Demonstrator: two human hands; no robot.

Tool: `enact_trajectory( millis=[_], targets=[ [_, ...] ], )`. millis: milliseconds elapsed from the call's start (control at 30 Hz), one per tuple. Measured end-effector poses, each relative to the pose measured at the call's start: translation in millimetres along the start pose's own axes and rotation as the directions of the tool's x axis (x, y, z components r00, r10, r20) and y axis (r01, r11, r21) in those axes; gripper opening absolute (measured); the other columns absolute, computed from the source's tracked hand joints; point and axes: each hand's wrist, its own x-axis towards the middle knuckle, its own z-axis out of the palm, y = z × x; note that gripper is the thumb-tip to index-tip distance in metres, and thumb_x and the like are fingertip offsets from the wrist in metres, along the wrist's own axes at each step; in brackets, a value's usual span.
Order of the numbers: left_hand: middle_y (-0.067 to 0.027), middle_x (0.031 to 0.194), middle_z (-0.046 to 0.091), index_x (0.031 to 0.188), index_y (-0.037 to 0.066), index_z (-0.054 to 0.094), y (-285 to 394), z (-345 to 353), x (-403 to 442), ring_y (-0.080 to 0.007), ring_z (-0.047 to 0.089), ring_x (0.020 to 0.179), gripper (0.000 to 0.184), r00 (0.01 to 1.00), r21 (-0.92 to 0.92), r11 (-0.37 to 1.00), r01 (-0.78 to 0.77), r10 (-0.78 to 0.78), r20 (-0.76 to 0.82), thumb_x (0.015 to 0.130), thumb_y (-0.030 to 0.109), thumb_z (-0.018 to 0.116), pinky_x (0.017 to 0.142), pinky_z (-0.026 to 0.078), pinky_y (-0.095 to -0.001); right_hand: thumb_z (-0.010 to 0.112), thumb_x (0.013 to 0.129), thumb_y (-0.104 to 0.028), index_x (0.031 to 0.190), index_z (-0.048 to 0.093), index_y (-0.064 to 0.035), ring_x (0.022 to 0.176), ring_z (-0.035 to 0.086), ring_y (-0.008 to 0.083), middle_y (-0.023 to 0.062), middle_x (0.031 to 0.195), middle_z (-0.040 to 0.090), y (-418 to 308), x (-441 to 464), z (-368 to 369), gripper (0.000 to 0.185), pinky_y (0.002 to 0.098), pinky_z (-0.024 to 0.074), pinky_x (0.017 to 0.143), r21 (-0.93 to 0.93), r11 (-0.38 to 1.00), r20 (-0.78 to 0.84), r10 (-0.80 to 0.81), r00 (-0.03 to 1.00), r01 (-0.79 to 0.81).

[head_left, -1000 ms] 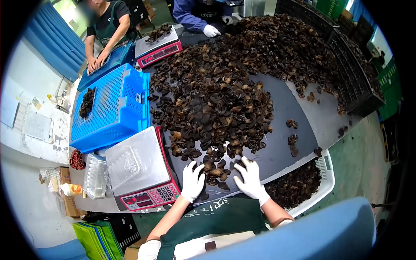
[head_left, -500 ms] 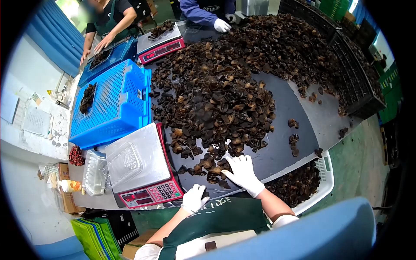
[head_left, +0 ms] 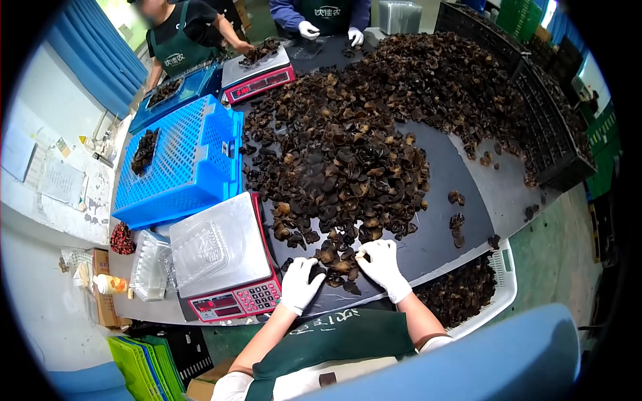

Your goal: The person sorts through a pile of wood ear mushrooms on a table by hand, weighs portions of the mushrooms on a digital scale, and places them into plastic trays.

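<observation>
Dark brown wood ear mushrooms (head_left: 348, 160) form a big heap on the dark table mat (head_left: 445, 220). A small cluster of wood ear mushrooms (head_left: 338, 262) lies at the heap's near edge, between my two white-gloved hands. My left hand (head_left: 301, 287) is at the cluster's left side, its fingers curled around a dark wood ear piece (head_left: 315, 272). On the other side, my right hand (head_left: 384, 267) has thumb and fingertips pinched together on a small piece at the cluster's edge. Left of my left hand stands a red scale (head_left: 257, 294) with a clear plastic tray (head_left: 200, 248) on its plate.
A blue crate (head_left: 167, 180) sits upside down beyond the scale, bearing a filled tray. Clear trays (head_left: 150, 267) are stacked at left. A white basket (head_left: 506, 281) of mushrooms stands below the table edge. Two co-workers (head_left: 328, 17) are across the table, near a second scale (head_left: 259, 83).
My left hand has moved forward from the table edge to the small cluster. My right fingers have drawn in from a stretched pose. The co-worker at far left now reaches to the second scale.
</observation>
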Motion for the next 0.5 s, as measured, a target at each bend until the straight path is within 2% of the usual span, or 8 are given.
enact_trajectory(
  millis=[133, 167, 200, 267, 333, 400, 467, 500],
  targets=[
    [-0.0154, 0.107, 0.055, 0.114, 0.008, 0.059, -10.1, -3.3, 28.9, -0.0350, 0.053, 0.102, 0.036, 0.988, 0.083, 0.996, -0.010, 0.022, -0.150, 0.079, 0.013, 0.068, 0.089, 0.045, -0.0429, 0.069, 0.077, -0.027, 0.089, 0.065, -0.0163, 0.089, 0.057, 0.0200, -0.0011, 0.088, 0.065, -0.3, 0.5, -6.3, 0.016, 0.0409, 0.0326, 0.092, 0.022, 1.000, 0.016, 0.013, 1.000, -0.013],
    [-0.0153, 0.110, 0.054, 0.115, 0.009, 0.059, -15.6, -3.7, 37.1, -0.0353, 0.051, 0.104, 0.038, 0.992, 0.094, 0.995, 0.038, -0.026, -0.125, 0.079, 0.012, 0.068, 0.091, 0.044, -0.0429, 0.069, 0.077, -0.027, 0.092, 0.067, -0.0160, 0.090, 0.057, 0.0192, -0.0013, 0.089, 0.066, -5.3, 0.5, -4.5, 0.019, 0.0402, 0.0316, 0.093, -0.074, 0.997, 0.037, -0.008, 0.999, 0.010],
    [-0.0146, 0.112, 0.054, 0.116, 0.010, 0.059, -23.4, -0.2, 45.5, -0.0350, 0.050, 0.105, 0.040, 0.988, 0.154, 0.987, 0.046, -0.022, -0.154, 0.078, 0.015, 0.069, 0.091, 0.043, -0.0437, 0.068, 0.078, -0.028, 0.096, 0.069, -0.0157, 0.092, 0.057, 0.0184, -0.0015, 0.091, 0.067, -10.0, 0.7, -2.9, 0.022, 0.0395, 0.0307, 0.095, -0.170, 0.985, 0.060, -0.025, 0.998, 0.034],
    [-0.0144, 0.111, 0.053, 0.117, 0.011, 0.059, -33.3, 7.3, 61.6, -0.0347, 0.050, 0.104, 0.043, 0.974, 0.286, 0.958, 0.009, 0.056, -0.217, 0.077, 0.019, 0.071, 0.092, 0.042, -0.0457, 0.067, 0.077, -0.025, 0.100, 0.070, -0.0149, 0.089, 0.057, 0.0196, 0.0008, 0.088, 0.067, -9.0, 2.7, 12.7, 0.025, 0.0408, 0.0313, 0.094, -0.156, 0.988, 0.089, 0.021, 0.996, -0.007],
    [-0.0114, 0.110, 0.055, 0.116, 0.013, 0.061, -38.3, 13.4, 72.9, -0.0327, 0.051, 0.103, 0.041, 0.975, 0.362, 0.932, 0.006, 0.075, -0.210, 0.077, 0.023, 0.071, 0.089, 0.043, -0.0456, 0.066, 0.076, -0.022, 0.099, 0.070, -0.0152, 0.087, 0.058, 0.0200, 0.0007, 0.085, 0.066, -8.5, 5.4, 19.0, 0.024, 0.0411, 0.0320, 0.093, -0.146, 0.989, 0.097, 0.051, 0.994, -0.037],
    [-0.0083, 0.108, 0.057, 0.110, 0.016, 0.064, -44.2, 20.6, 79.7, -0.0308, 0.052, 0.103, 0.036, 0.995, 0.445, 0.895, 0.030, 0.017, -0.101, 0.076, 0.026, 0.071, 0.086, 0.043, -0.0435, 0.067, 0.076, -0.021, 0.097, 0.070, -0.0153, 0.084, 0.059, 0.0198, 0.0006, 0.083, 0.067, -13.5, 6.6, 10.2, 0.022, 0.0409, 0.0325, 0.093, -0.153, 0.986, 0.076, 0.073, 0.994, -0.061],
    [-0.0050, 0.105, 0.059, 0.101, 0.017, 0.067, -47.1, 23.1, 81.0, -0.0292, 0.053, 0.101, 0.029, 0.990, 0.454, 0.891, 0.023, 0.042, -0.133, 0.075, 0.028, 0.071, 0.083, 0.043, -0.0419, 0.068, 0.076, -0.021, 0.095, 0.070, -0.0147, 0.083, 0.059, 0.0193, 0.0009, 0.082, 0.068, -16.4, 6.1, -1.6, 0.020, 0.0399, 0.0314, 0.093, 0.164, 0.967, 0.056, 0.190, 0.980, -0.197],
    [-0.0046, 0.103, 0.060, 0.098, 0.017, 0.067, -48.2, 21.1, 80.0, -0.0289, 0.054, 0.100, 0.026, 0.990, 0.434, 0.901, 0.026, 0.037, -0.136, 0.074, 0.027, 0.071, 0.083, 0.044, -0.0420, 0.071, 0.074, -0.020, 0.093, 0.069, -0.0153, 0.078, 0.062, 0.0183, -0.0022, 0.081, 0.068, -13.2, 2.6, -7.5, 0.019, 0.0358, 0.0354, 0.087, 0.193, 0.970, -0.061, 0.161, 0.985, -0.146]
  ],
)
